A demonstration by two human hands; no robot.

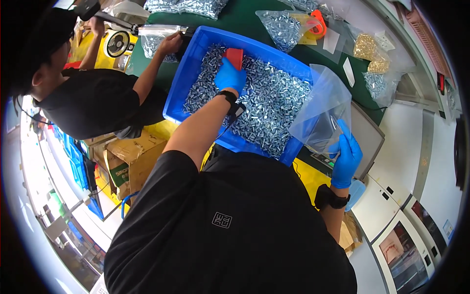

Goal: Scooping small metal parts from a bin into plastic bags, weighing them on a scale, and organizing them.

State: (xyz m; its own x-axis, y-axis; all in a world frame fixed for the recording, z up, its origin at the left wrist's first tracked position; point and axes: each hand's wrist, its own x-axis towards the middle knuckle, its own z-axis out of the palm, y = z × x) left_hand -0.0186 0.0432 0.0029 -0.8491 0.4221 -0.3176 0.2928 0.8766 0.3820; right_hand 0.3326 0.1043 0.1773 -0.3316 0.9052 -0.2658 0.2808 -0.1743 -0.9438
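Note:
My left hand (230, 77), in a blue glove, is closed on a small red scoop (234, 57) that rests among the metal pieces. These are small silvery cylinders (276, 95), heaped loose across a blue plastic bin (175, 100). At the bin's right side my right hand (346, 159), also in a blue glove, pinches the edge of a clear plastic bag (325, 95). The bag hangs partly over the bin's right rim, and no pieces show inside it. Black bands circle both my wrists.
A person in black (98, 103) works at the left, one hand at a clear bag. Filled bags of silvery pieces (280, 30), an orange tape dispenser (318, 25) and a bag of gold-coloured pieces (367, 46) lie on the green tabletop (240, 19). A cardboard box (134, 157) stands at lower left.

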